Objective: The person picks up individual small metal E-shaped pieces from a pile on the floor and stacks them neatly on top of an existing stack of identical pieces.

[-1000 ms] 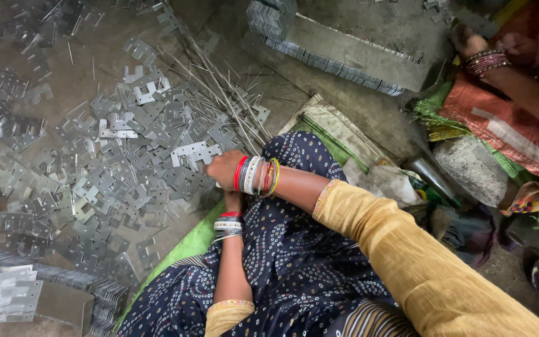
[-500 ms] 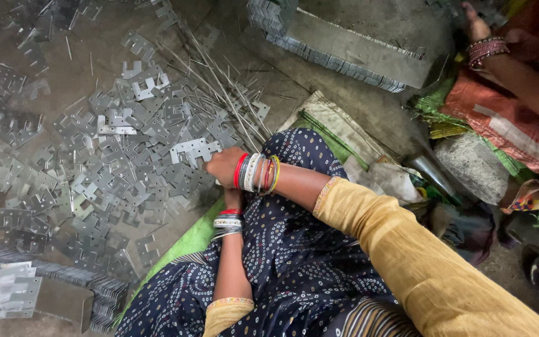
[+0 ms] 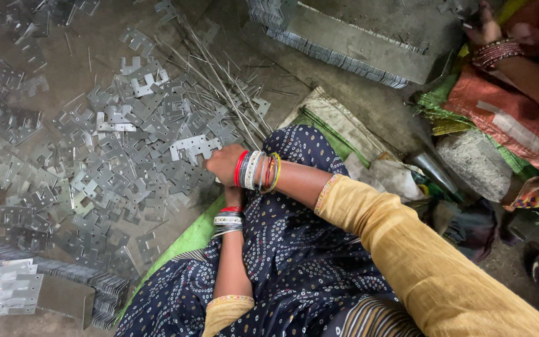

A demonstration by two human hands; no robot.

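Frame centre: left hand (image 3: 233,198) mostly hidden beneath right hand (image 3: 223,165); grip of either cannot be told. Right hand touches the flat metal brackets (image 3: 193,147) at the heap's edge. Beyond, thin metal rods (image 3: 219,87). Upper right: stacked plates (image 3: 338,57).

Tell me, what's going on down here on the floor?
A person sits on the floor, both hands at the edge of a heap of small flat metal plates. The right hand reaches across onto the plates; the left hand is tucked beneath it, mostly hidden. Thin metal rods lie across the pile, and stacked plates sit at lower left. Another person's hand works at the upper right.
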